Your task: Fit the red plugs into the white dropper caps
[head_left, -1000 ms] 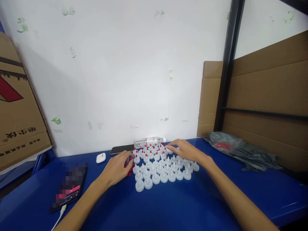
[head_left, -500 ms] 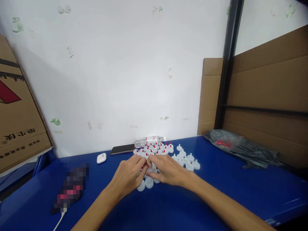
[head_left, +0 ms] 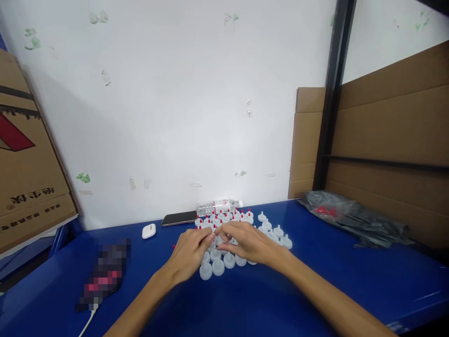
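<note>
My left hand (head_left: 191,252) and my right hand (head_left: 245,241) meet fingertip to fingertip over a cluster of white nozzle caps. The left thumb and index finger are pinched together; what lies between them is hidden. My right hand curls its fingers close to the left fingertips, its thumb lower down among the caps, and its grip is also hidden. Toward the front edge stand bare white nozzle caps (head_left: 218,267). Behind my hands, several nozzle caps with red tips (head_left: 249,216) stand upright. More white caps without red tips (head_left: 278,231) are grouped to the right.
A clear plastic bottle (head_left: 219,206) lies by the wall, beside a dark phone (head_left: 179,218). To the left are a white earbud case (head_left: 149,230) and a blurred dark object (head_left: 107,274) with a white cable. A grey plastic bag (head_left: 354,220) with red pieces lies right.
My left hand has drawn slightly down, and the red tip seen at its fingertips is out of sight. More front caps show under my right hand. The view has shifted slightly.
</note>
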